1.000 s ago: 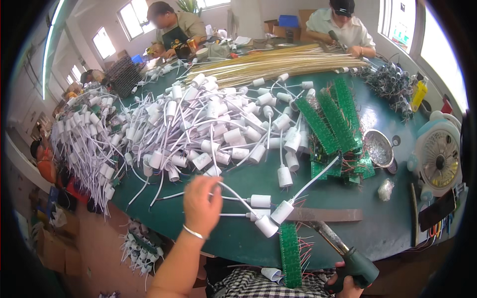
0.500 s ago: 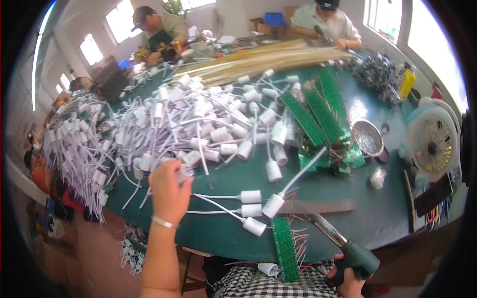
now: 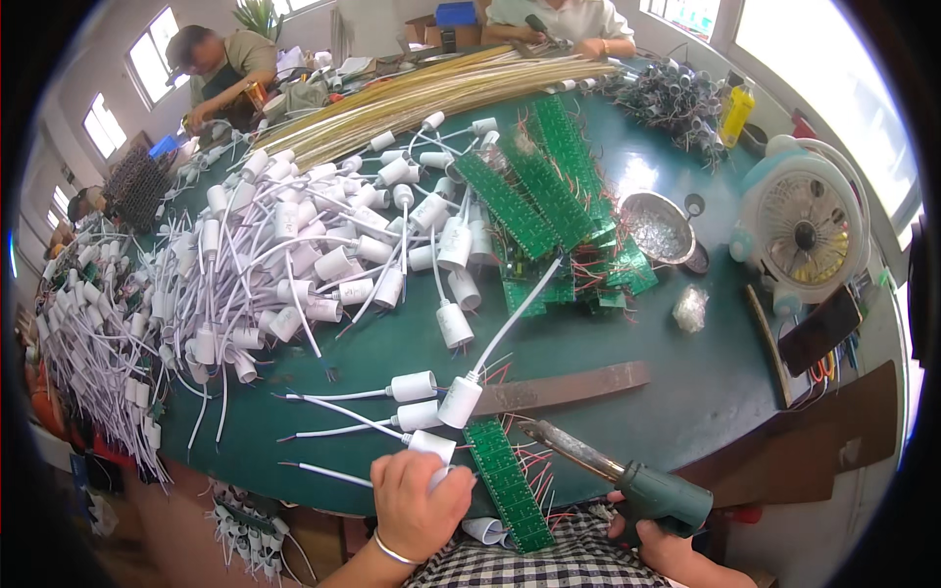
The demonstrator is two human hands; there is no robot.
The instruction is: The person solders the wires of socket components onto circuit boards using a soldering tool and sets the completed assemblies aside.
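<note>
My left hand (image 3: 420,505) is closed round a white lamp holder at the near edge of the table. A white cable (image 3: 331,474) runs out leftward from beside that hand. Just beyond lie three lamp holders in a row, the nearest one (image 3: 431,447) almost touching my fingers. Another lamp holder (image 3: 460,403) leans by the end of a flat metal bar (image 3: 578,385), its cable pointing up. My right hand (image 3: 652,541) grips a dark green soldering gun (image 3: 667,497), its tip near a green circuit board strip (image 3: 510,488) with red wires.
A big heap of white lamp holders (image 3: 294,220) covers the table's left. Stacked circuit boards (image 3: 559,186), a metal bowl (image 3: 659,227), a crumpled clear lump (image 3: 690,308) and a fan (image 3: 804,230) stand right. Two people work at the far side, near long yellowish strips (image 3: 421,93).
My left hand has come from the heap toward me and right, bringing a lamp holder to the near end of the row. My right hand keeps hold of the soldering gun. The view has shifted.
</note>
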